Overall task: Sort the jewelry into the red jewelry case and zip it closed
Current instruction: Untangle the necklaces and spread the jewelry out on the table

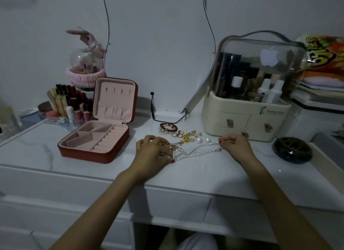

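The red jewelry case lies open on the white vanity top at the left, its pink lid upright and its compartments holding nothing. A white pearl necklace stretches across the top between my hands. My left hand pinches one end of it, with small gold pieces under the fingers. My right hand pinches the other end near the clasp. Behind the necklace lie a red bead bracelet, several gold rings and earrings and two loose pearl pieces.
A cream cosmetics organiser with a clear lid stands at the back right. A black round dish sits right of my right hand. Lipsticks in a clear tray stand behind the case. A mirror and its black cable are at the back.
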